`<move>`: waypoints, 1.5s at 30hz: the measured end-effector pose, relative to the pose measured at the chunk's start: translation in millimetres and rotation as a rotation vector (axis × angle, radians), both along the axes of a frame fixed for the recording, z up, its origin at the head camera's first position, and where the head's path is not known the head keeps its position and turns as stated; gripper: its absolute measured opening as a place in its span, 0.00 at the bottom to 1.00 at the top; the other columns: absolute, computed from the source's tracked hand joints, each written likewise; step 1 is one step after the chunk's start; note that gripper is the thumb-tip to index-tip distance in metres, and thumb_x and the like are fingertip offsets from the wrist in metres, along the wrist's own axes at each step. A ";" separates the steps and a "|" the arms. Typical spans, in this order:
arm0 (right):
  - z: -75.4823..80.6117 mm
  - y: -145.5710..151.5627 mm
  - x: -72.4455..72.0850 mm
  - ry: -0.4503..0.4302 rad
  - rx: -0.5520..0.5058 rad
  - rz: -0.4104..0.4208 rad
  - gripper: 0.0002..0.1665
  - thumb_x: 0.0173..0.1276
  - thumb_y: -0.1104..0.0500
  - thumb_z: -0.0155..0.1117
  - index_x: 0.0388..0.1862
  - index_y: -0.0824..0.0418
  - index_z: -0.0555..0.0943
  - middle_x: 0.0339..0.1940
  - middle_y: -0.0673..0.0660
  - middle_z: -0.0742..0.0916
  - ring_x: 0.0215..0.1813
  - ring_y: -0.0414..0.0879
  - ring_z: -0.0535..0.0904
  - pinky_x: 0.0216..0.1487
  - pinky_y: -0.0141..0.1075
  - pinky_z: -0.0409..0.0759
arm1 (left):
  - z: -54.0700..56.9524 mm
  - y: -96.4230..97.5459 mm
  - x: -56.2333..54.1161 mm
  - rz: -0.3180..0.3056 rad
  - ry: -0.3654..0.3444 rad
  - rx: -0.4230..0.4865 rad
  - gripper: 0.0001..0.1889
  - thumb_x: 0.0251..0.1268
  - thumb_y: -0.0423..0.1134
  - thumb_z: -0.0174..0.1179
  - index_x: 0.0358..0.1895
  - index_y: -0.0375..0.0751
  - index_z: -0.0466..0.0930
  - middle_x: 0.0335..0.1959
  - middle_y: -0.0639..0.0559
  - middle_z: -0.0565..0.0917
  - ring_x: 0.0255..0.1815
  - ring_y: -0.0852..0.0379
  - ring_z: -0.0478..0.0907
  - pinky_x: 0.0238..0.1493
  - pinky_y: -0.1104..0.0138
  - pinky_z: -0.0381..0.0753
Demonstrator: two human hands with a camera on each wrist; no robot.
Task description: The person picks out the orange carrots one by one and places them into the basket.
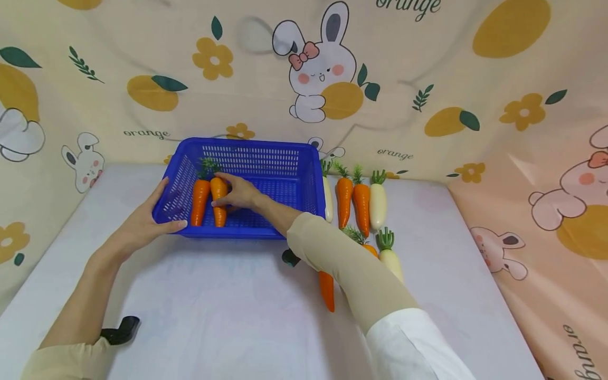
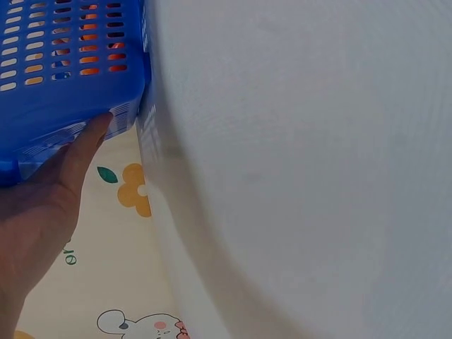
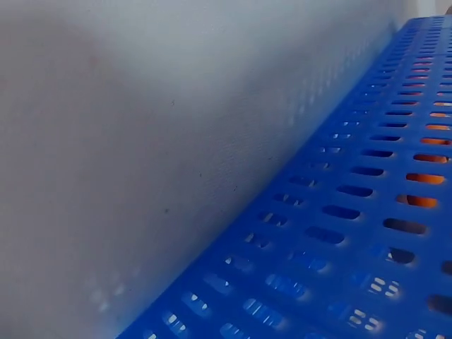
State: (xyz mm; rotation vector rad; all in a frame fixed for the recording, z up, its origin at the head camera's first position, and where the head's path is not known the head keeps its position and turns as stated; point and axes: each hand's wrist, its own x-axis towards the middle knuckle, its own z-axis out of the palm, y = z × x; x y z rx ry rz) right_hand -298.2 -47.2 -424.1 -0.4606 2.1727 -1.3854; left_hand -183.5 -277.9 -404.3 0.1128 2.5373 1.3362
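Inside the blue plastic basket, two toy carrots lie side by side toward the left end. My right hand pinches the lighter orange carrot between thumb and fingers. The redder carrot rests just left of it, leafy tops pointing to the back. At the basket's front left corner is my left hand, its thumb along the front rim and its straight fingers against the left side. In the left wrist view this hand touches the basket's outer wall. The right wrist view shows the perforated basket wall, not the hand.
Right of the basket lie more carrots and white radishes in rows. My right sleeve passes over the nearer ones, partly hiding them. A printed rabbit-and-orange cloth hangs behind the white table.
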 end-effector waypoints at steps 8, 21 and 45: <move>8.8 6.9 1.6 -0.131 -0.055 0.030 0.53 0.63 0.68 0.71 0.81 0.48 0.55 0.74 0.62 0.68 0.58 0.53 0.79 0.48 0.43 0.86 | -0.4 1.5 -1.0 -0.004 0.007 0.020 0.57 0.65 0.52 0.65 0.77 0.69 0.21 0.81 0.41 0.30 0.78 0.29 0.31 0.69 0.29 0.39; 28.5 31.8 5.2 -0.023 -0.135 0.061 0.43 0.64 0.71 0.68 0.77 0.57 0.65 0.72 0.70 0.69 0.58 0.59 0.81 0.55 0.51 0.82 | -3.2 -1.5 0.6 0.010 0.003 0.036 0.56 0.66 0.52 0.64 0.76 0.70 0.20 0.81 0.41 0.29 0.78 0.29 0.31 0.69 0.29 0.40; 72.6 149.6 50.8 0.174 -0.255 0.030 0.32 0.70 0.61 0.66 0.73 0.56 0.70 0.66 0.56 0.80 0.59 0.49 0.82 0.56 0.43 0.83 | -4.1 -1.0 0.4 0.011 0.012 0.050 0.55 0.67 0.51 0.63 0.77 0.70 0.21 0.81 0.41 0.30 0.78 0.29 0.30 0.69 0.29 0.39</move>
